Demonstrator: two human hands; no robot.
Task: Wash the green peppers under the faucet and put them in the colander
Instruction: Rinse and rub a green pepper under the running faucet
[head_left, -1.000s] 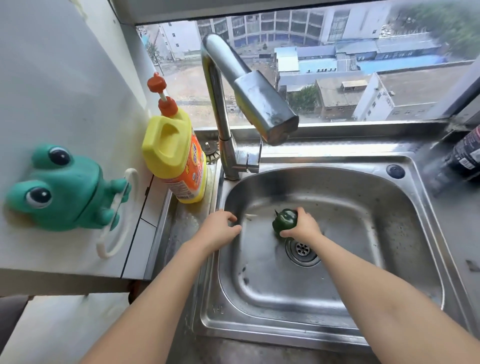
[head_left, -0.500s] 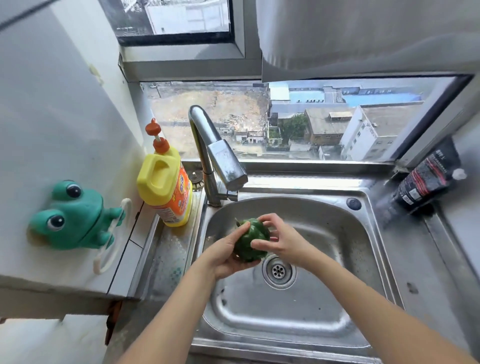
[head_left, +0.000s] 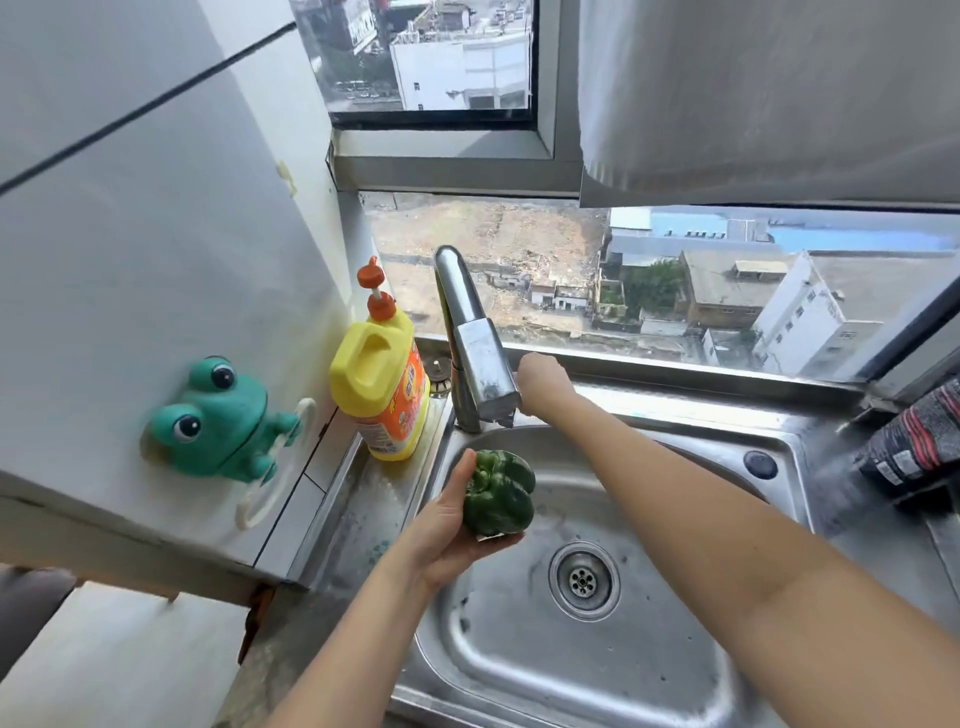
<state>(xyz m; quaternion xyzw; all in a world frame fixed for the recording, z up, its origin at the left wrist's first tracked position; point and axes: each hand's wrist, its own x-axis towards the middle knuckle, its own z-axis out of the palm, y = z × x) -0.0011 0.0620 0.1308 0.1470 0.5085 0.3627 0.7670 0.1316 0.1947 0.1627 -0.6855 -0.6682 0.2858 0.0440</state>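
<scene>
My left hand (head_left: 445, 527) cradles a dark green bell pepper (head_left: 500, 493), thumb up its left side, over the left part of the steel sink (head_left: 519, 660). It is just below and in front of the faucet spout (head_left: 480, 358). My right hand (head_left: 543, 384) reaches across to the back of the faucet, at its right side. Its fingers are hidden behind the spout. I see no water running from the spout. No colander is in view.
A yellow detergent bottle with an orange pump (head_left: 379, 384) stands left of the faucet. A green frog towel holder (head_left: 218, 415) sticks to the left wall. A dark packet (head_left: 924, 436) lies at the right of the sink rim. The drain (head_left: 583, 579) is open.
My right hand let go of the pepper and moved up behind the faucet. The pepper now rests in my left hand alone. My head has risen and pulled back.
</scene>
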